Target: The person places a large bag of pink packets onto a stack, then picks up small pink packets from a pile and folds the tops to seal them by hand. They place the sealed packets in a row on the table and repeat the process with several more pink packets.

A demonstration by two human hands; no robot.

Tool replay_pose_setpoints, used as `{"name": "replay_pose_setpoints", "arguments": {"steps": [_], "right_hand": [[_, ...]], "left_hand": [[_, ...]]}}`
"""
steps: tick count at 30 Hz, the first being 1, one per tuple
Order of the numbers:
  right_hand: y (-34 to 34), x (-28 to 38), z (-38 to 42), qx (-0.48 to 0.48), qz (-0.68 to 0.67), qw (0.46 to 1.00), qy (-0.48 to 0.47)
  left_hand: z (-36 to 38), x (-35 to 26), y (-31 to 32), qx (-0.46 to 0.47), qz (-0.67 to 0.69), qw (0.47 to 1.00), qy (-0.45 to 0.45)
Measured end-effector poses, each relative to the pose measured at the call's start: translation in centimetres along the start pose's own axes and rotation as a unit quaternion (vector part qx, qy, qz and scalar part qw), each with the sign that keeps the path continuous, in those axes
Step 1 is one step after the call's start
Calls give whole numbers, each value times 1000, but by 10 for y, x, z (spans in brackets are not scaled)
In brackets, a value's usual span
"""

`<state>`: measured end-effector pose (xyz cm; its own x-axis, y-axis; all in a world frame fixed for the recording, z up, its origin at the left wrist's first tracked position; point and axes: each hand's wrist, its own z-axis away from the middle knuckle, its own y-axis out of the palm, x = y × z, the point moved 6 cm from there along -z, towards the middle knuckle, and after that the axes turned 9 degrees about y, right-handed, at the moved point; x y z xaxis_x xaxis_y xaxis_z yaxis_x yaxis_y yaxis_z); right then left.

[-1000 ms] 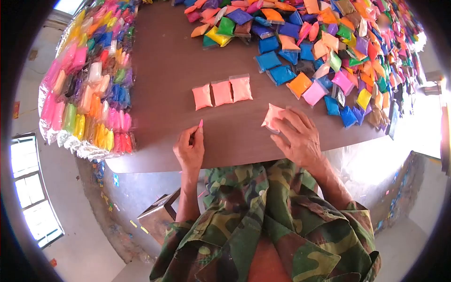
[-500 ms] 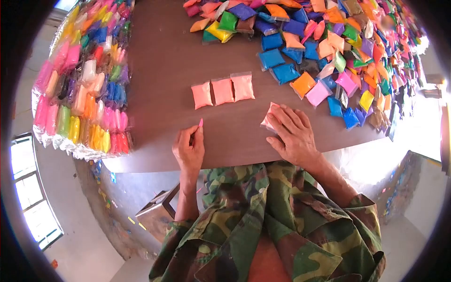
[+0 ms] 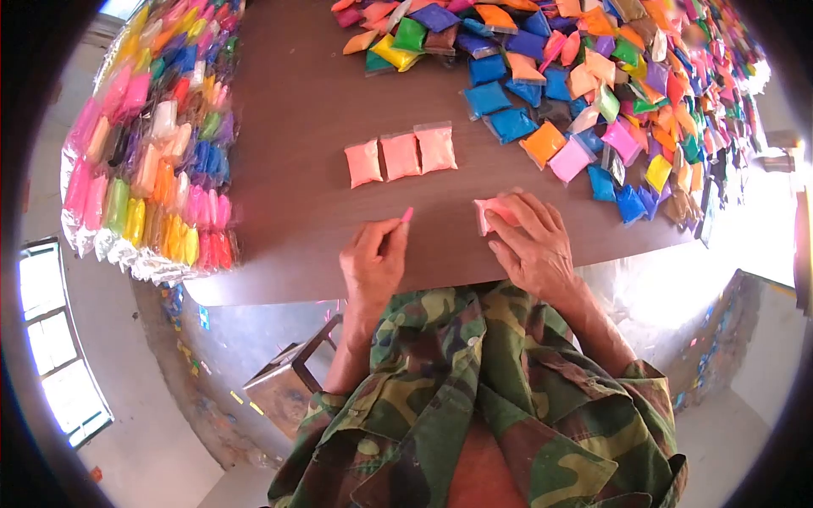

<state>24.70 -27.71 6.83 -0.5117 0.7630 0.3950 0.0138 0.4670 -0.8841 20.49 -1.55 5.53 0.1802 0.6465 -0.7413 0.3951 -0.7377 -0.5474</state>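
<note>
My left hand (image 3: 373, 264) is closed, pinching a slim pink stick (image 3: 407, 215) whose tip points up from between thumb and forefinger. To its right, my right hand (image 3: 539, 243) lies over a small clear packet of light pink filling (image 3: 483, 217), thumb and fingers on it near the table's front edge. The fingers cover much of this packet; its left end shows. Farther back, three similar pink packets stand in a row: a left one (image 3: 364, 162), a middle one (image 3: 400, 157) and a right one (image 3: 436, 146).
A big heap of mixed-colour packets (image 3: 593, 85) covers the back and right of the brown table (image 3: 305, 127). Along the left side is a tall stack of bagged colourful packets (image 3: 152, 169). A stool-like metal frame (image 3: 292, 368) stands below the table edge.
My left hand has moved right with the pink stick, closer to the packet. The packet under my right hand has turned and shifted slightly, with the fingers now more bent around it.
</note>
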Motion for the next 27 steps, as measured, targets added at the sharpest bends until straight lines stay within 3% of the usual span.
{"name": "replay_pose_setpoints", "arguments": {"steps": [4, 13, 19, 27], "right_hand": [[2, 1, 4, 34, 6, 999, 23], [11, 4, 0, 2, -11, 993, 119], [11, -5, 15, -77, -62, 991, 88], [3, -4, 14, -75, -49, 994, 64]], "left_hand": [[-4, -30, 24, 35, 49, 998, 27], [-19, -46, 74, 76, 63, 993, 66], [-12, -39, 91, 107, 62, 991, 49], [-15, -46, 88, 145, 43, 987, 48]]}}
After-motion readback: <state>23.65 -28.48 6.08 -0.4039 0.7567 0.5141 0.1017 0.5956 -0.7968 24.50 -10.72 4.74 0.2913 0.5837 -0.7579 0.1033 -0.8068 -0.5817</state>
